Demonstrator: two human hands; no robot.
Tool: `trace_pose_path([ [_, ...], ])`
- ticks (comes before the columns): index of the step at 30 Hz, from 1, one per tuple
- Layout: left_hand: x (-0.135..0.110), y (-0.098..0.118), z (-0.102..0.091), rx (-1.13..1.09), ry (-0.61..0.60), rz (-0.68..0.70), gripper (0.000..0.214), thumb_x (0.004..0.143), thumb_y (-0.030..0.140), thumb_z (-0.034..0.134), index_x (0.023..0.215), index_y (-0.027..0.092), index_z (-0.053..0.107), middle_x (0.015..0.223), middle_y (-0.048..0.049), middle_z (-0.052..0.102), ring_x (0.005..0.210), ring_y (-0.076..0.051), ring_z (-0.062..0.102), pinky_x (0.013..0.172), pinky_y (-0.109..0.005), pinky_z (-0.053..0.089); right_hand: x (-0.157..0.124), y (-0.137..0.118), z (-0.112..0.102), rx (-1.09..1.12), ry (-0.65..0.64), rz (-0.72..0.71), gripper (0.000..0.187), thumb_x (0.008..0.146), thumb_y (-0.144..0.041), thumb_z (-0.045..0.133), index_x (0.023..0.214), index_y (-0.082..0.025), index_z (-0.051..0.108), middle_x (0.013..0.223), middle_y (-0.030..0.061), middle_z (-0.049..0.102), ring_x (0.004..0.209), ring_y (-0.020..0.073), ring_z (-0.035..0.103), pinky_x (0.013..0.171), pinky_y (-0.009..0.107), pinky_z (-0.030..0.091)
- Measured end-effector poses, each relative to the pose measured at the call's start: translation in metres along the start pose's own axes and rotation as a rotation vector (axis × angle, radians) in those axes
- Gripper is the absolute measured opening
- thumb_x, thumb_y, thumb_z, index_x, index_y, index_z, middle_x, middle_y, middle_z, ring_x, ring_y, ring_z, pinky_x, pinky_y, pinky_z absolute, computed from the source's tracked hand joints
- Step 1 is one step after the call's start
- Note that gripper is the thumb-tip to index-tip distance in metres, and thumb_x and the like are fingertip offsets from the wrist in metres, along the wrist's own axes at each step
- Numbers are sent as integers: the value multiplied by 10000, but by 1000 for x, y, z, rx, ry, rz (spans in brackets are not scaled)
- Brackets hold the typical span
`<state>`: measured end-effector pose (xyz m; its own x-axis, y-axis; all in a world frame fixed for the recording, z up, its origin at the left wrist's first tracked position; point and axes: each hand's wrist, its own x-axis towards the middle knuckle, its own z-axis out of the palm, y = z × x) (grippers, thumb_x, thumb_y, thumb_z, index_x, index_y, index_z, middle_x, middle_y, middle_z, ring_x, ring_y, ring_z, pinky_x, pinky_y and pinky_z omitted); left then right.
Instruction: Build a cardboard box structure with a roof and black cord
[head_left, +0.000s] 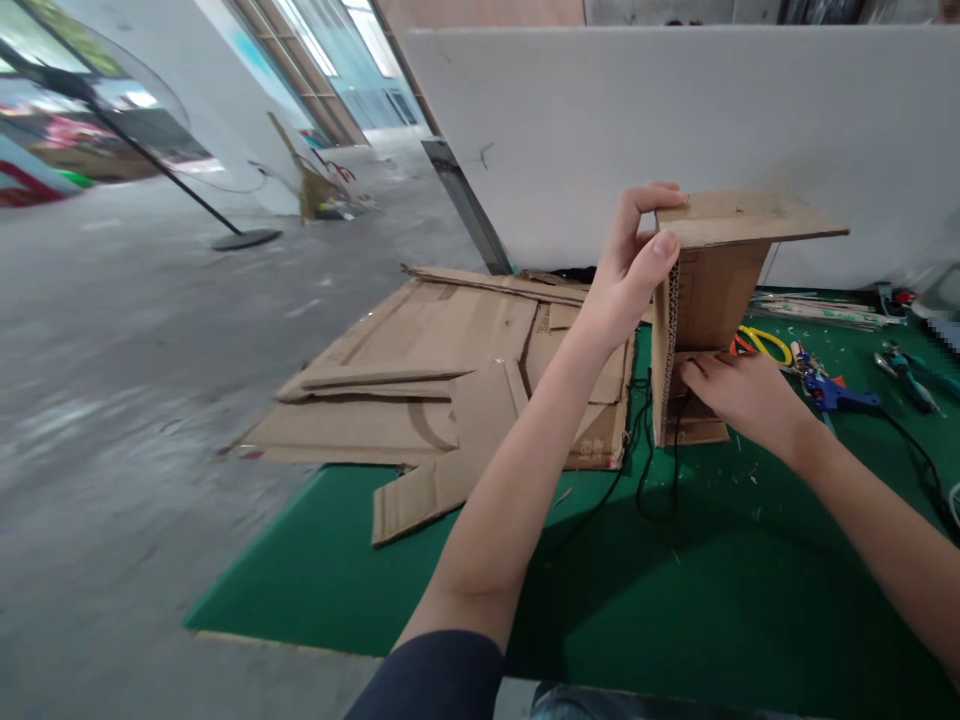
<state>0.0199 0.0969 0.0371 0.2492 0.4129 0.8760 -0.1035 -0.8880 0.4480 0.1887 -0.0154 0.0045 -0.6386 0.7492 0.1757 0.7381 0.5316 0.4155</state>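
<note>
A cardboard box (720, 290) stands upright on the green table, its open side facing me and its wide top panel sticking out to the right. My left hand (634, 255) grips the box's upper left corner, thumb on the near edge and fingers over the top. Inside the lower part of the opening is my right hand (731, 390), its fingers curled and partly hidden. A thin black cord (676, 450) rises from the tabletop to its thumb and fingertips, apparently pinched there.
Flattened cardboard sheets (420, 340) cover the table's far left. On the right lie a blue glue gun (840, 393), pliers (907, 380), yellow-handled scissors (769, 345) and a bundle of thin strips (825, 310). A white panel (675, 120) stands behind the table.
</note>
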Motion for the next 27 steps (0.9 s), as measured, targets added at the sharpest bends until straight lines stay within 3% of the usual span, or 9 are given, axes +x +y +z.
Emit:
trace_pose_path([
  [7,0,2,1,21,29,-18,553,841,765,359,1130,315,501,1297,-39,505,1127,-262,593,950,-417,494,-2,9,-15,-35,152,82,273,917,-54,355,983,-168,594,934,101,681,792,199,603,542,327,238],
  [12,-1,7,1,17,3,-25,543,852,744,375,1149,307,501,1320,-45,489,1226,-277,539,989,-413,473,-3,13,-22,-98,276,173,307,935,-65,300,958,-186,582,871,67,651,801,194,580,570,318,283],
  [17,-1,22,-2,82,2,-57,493,879,700,381,1123,296,525,1386,-50,446,1294,-289,482,1042,-420,443,-2,16,-34,-73,316,292,250,935,-121,345,979,-192,581,887,88,628,835,221,553,628,311,345],
  [24,2,52,-4,173,-23,-72,441,909,650,371,1128,323,572,1201,-44,593,1212,-250,542,1079,-411,423,4,18,-52,8,361,495,220,915,-192,429,1071,-202,583,970,128,585,983,296,541,729,371,424],
  [27,2,57,-10,184,-104,-61,530,887,709,325,1149,320,572,1244,-66,565,1263,-270,505,1080,-424,423,6,17,-56,26,403,539,249,920,-205,424,1120,-208,572,988,133,570,1004,305,536,743,391,443],
])
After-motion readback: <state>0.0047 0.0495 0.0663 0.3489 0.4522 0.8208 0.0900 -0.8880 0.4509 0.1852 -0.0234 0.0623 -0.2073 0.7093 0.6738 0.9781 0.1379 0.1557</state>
